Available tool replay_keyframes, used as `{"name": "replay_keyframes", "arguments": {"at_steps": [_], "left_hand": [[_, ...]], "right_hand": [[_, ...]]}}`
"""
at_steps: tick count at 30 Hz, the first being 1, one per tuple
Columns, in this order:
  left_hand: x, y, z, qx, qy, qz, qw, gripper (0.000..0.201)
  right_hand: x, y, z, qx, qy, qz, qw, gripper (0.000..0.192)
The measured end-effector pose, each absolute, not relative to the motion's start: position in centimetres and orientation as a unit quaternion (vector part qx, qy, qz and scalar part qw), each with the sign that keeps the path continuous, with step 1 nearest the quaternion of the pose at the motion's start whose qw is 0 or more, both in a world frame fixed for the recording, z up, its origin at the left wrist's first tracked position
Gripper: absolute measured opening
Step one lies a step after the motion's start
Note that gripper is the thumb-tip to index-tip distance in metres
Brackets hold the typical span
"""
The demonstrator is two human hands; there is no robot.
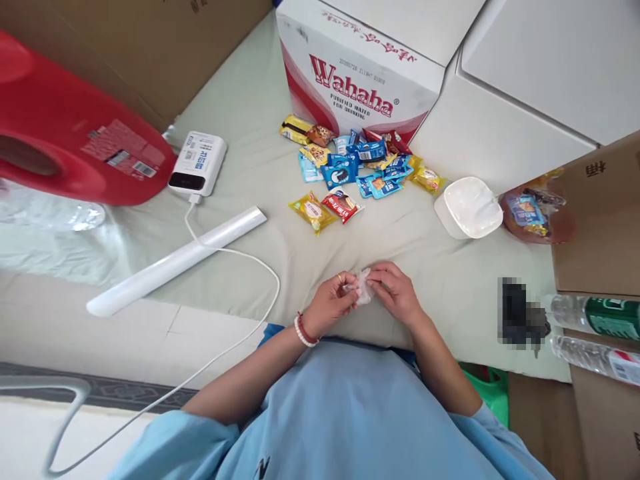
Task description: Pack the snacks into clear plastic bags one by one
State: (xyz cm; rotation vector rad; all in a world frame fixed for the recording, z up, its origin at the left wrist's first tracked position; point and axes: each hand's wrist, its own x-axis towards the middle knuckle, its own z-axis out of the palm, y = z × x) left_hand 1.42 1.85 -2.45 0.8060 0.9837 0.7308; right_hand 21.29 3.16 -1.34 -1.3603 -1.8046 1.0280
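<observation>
Left hand (330, 303): pinching the wrapper (363, 288)
Right hand (397, 293): pinching the wrapper too
Snacks (357, 170): piled farther away, by the box (357, 67)

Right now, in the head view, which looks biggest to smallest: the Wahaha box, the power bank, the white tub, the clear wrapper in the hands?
1. Wahaha box
2. white tub
3. power bank, close to the tub
4. clear wrapper, pinched by left hand and right hand

Pale green sheet (250, 113) under snack packets (357, 167), power bank (197, 163), white tub (469, 208).
</observation>
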Motion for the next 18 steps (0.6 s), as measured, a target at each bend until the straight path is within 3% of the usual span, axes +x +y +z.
{"name": "replay_keyframes", "arguments": {"at_steps": [4, 7, 10, 14, 18], "left_hand": [[1.4, 1.4, -2.8, 0.535, 0.510, 0.382, 0.555, 0.017], [1.2, 0.8, -2.6, 0.628, 0.500, 0.383, 0.456, 0.012], [1.0, 0.6, -2.6, 0.588, 0.511, 0.408, 0.477, 0.022], [0.2, 1.5, -3.1, 0.339, 0.554, 0.471, 0.596, 0.040], [-0.4, 2.3, -3.1, 0.234, 0.543, 0.481, 0.648, 0.031]], "right_hand": [[20.9, 1.9, -1.6, -0.592, -0.502, 0.503, 0.381, 0.039], [20.5, 1.5, -1.0, -0.575, -0.417, 0.602, 0.366, 0.046], [20.5, 1.8, -0.7, -0.594, -0.420, 0.576, 0.373, 0.036], [22.3, 2.2, -1.4, -0.616, -0.378, 0.557, 0.410, 0.035], [24.2, 1.2, -1.6, -0.662, -0.487, 0.438, 0.363, 0.033]]}}
